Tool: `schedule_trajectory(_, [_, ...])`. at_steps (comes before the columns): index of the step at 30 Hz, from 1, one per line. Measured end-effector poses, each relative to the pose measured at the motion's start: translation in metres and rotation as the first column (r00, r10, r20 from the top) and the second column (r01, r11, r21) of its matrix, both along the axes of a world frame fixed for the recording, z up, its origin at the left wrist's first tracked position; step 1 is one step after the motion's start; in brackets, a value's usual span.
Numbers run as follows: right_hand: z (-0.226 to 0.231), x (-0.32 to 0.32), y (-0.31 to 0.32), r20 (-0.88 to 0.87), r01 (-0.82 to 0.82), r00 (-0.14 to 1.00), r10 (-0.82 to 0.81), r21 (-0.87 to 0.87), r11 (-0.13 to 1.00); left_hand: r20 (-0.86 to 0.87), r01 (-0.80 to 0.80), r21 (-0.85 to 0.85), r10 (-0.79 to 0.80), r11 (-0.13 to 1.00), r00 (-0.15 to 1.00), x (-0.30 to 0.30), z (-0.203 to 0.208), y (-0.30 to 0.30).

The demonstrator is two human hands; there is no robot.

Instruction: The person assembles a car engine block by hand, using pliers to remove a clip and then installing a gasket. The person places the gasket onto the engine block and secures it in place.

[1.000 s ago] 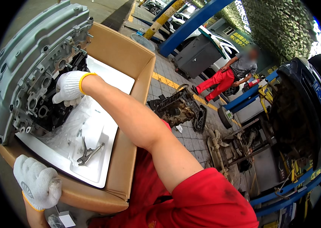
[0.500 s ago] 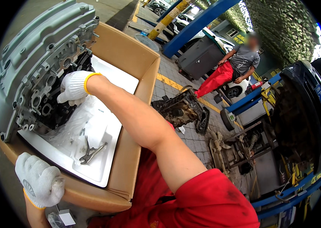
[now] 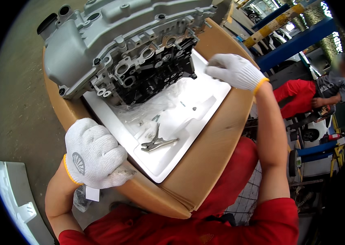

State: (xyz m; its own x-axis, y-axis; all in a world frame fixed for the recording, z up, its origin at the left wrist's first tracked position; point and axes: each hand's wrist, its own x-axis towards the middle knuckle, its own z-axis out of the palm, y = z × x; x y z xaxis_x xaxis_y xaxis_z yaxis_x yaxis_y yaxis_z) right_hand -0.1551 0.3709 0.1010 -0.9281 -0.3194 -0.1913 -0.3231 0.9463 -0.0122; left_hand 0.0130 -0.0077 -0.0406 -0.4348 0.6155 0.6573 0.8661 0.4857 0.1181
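Note:
A grey-and-black engine (image 3: 139, 53) sits in an opened cardboard box (image 3: 217, 134), along the far side of a white foam tray (image 3: 168, 163). Locking pliers (image 3: 153, 145) lie with jaws apart in the tray, near several small metal pieces (image 3: 155, 118) and clear plastic film (image 3: 139, 112). My left hand (image 3: 93, 155), in a white knit glove with a dirty thumb, is closed at the box's near left edge; what it grips is hidden. Beyond the tray's right end my gloved right hand (image 3: 235, 71) is closed, off the engine; I cannot see anything between its fingers.
A person in red trousers (image 3: 297, 96) is at the right, near a blue lift post (image 3: 297, 45). White panel (image 3: 13, 196) stands on the floor at the lower left. A small white box (image 3: 92, 193) and a clear plastic bag (image 3: 81, 199) are below my left hand.
My right hand has drawn back from the engine's side to the right, over the box's right edge. The view has turned, so the engine and box appear farther right. The left hand stays closed.

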Motion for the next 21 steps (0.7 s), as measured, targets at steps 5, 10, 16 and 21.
schedule_trajectory(5, [-0.039, 0.021, 0.081, 0.067, 0.181, 0.981, -0.182, 0.025, 0.983, 0.048, 0.017, -0.030, -0.016, 0.999, 0.999, 0.001, -0.007, -0.002])
schedule_trajectory(10, [-0.082, 0.027, 0.098, -0.003, 0.063, 0.998, -0.063, -0.012, 0.998, 0.088, -0.062, -0.051, 0.066, 0.997, 0.994, 0.011, -0.003, 0.003])
schedule_trajectory(16, [-0.089, 0.018, 0.110, -0.017, 0.058, 0.998, -0.061, -0.143, 0.988, 0.132, -0.197, -0.088, 0.208, 0.976, 0.969, 0.019, 0.010, 0.017])
schedule_trajectory(21, [-0.091, 0.018, 0.117, -0.087, -0.017, 0.996, -0.002, -0.217, 0.976, 0.138, -0.179, -0.044, 0.183, 0.983, 0.973, 0.014, 0.008, 0.025])
